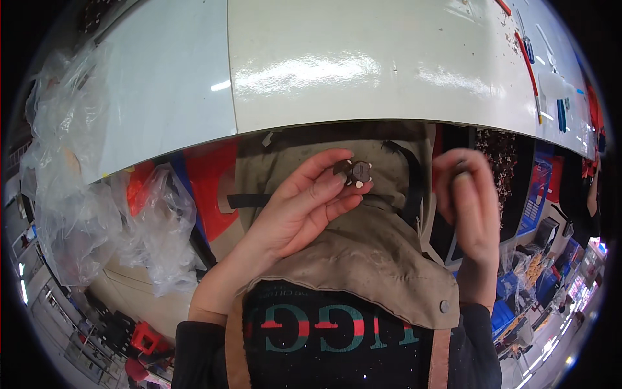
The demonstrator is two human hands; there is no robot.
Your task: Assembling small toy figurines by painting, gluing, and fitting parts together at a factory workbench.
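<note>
As seen in the head view, holds a small dark brown piece (361, 172) with pale nubs in the left hand (304, 202), gripping its edge between thumb and fingers over the spread apron (389, 253), just short of the bench (389, 39). Turns the palm partly upward, probably to leave the round face uncovered and toward the eyes. Has the lower fingers loosely fanned beneath, seemingly as support. Has the right hand (473, 207) apart from the piece, blurred, fingers curled; cannot tell whether gripping or empty. Has the apron stretched to the bench edge, likely as a catch for dropped pieces. Has a heap of dark-and-white bits (497, 159) just beyond the right hand, presumably for a short reach, and clear plastic bags (84, 233) off to the left, perhaps to free the middle.
</note>
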